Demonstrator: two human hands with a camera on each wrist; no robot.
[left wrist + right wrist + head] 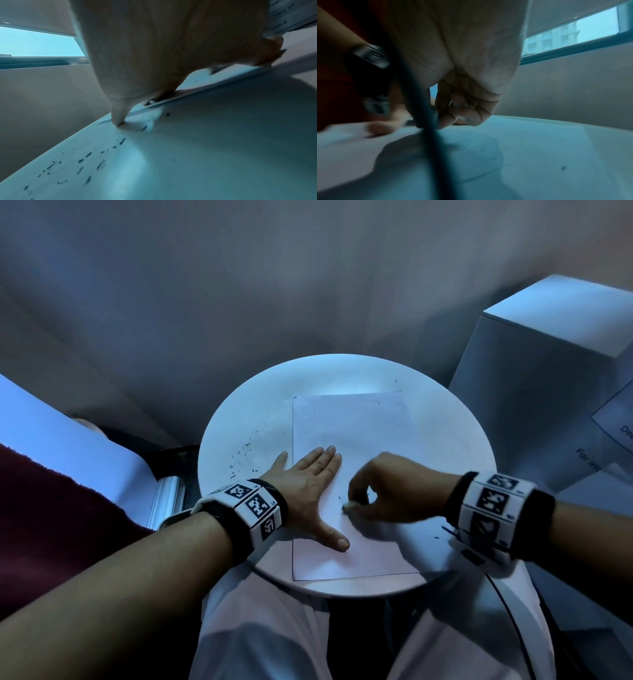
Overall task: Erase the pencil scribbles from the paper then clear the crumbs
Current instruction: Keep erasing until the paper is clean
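A white sheet of paper (352,426) lies on the round white table (239,412); I make out no pencil marks on it. My left hand (311,477) lies flat on the sheet's left edge with its fingers straight, and the left wrist view shows this left hand (163,47) pressing down. My right hand (356,501) is curled over the sheet's lower middle, blurred, its fingertips pinching a small pale eraser (347,507) against the paper. In the right wrist view the right hand's (467,83) fingers are bent, and the eraser is hidden behind a cable (428,121). Dark eraser crumbs (241,457) lie on the table left of the sheet.
More crumbs (85,159) lie close beside my left palm, and a few (436,537) near my right wrist. A tall white box (541,392) stands just right of the table. A dark cable (507,601) hangs from my right wrist. A bed edge (68,440) is at left.
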